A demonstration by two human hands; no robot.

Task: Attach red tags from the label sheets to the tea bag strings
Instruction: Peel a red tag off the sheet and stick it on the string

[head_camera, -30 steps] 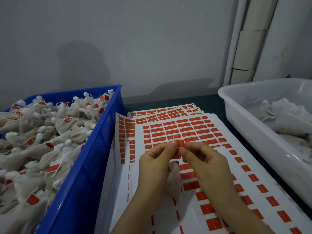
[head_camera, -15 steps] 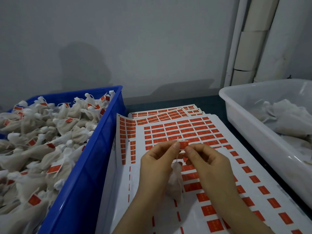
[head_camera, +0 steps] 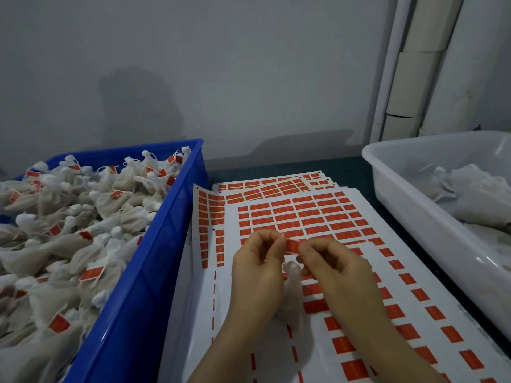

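Left hand point(head_camera: 257, 269) and right hand point(head_camera: 337, 272) are both pinching one red tag point(head_camera: 292, 246) at the fingertips, above the label sheets point(head_camera: 229, 299). Tea bag point(head_camera: 291, 294) is hanging just below the tag, between the palms. Blue bin point(head_camera: 143, 286) of tagged bags is sitting left, white tub point(head_camera: 431, 239) right.

Blue plastic crate point(head_camera: 143, 272) at left, its long side angled along the work area. White translucent tub point(head_camera: 414, 222) at right, rim glossy. Dark tabletop point(head_camera: 345, 164) shows between the two at the back. Plain grey wall point(head_camera: 249, 64) behind, soft shadows on it. Pale upright pipes point(head_camera: 414, 73) in the far right corner.
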